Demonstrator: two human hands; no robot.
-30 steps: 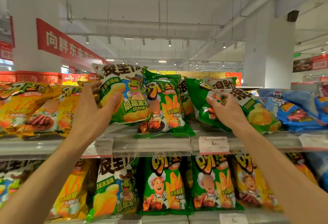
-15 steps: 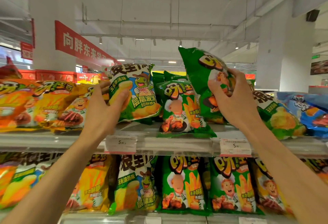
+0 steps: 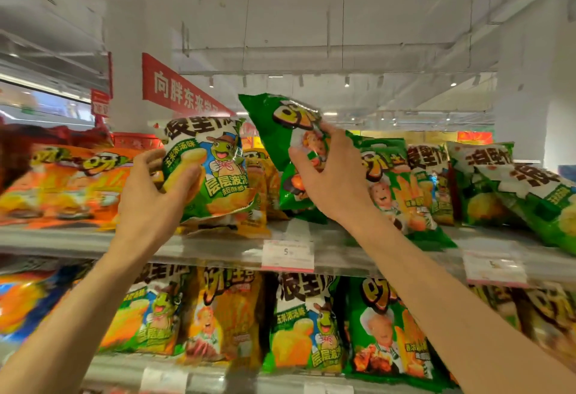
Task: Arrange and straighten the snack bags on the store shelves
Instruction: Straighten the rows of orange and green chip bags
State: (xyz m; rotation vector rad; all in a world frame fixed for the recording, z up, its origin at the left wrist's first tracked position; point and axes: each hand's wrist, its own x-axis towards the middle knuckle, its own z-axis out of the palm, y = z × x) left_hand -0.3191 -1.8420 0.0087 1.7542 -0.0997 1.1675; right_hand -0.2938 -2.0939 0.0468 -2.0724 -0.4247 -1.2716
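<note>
Our left hand (image 3: 149, 194) grips the upright frog bag (image 3: 212, 169); our right hand (image 3: 330, 178) grips the left-tilted green bag (image 3: 274, 122) beside it.

Red hanging banner (image 3: 182, 91): white characters "向胖东来学", end cut off.
Frog-picture snack bag (image 3: 215, 163): "层层波浪", "超酥脆", and "玉米浓汤味" on a vertical strip.
Lower-shelf frog bag (image 3: 307, 328): "玉米浓汤味", "层层波浪".
Shelf price tag (image 3: 287, 255): digit "5"; remaining print too blurred to read.

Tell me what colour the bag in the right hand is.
Green, with an orange and black logo. The head view shows the right hand gripping the tilted green bag.
</note>
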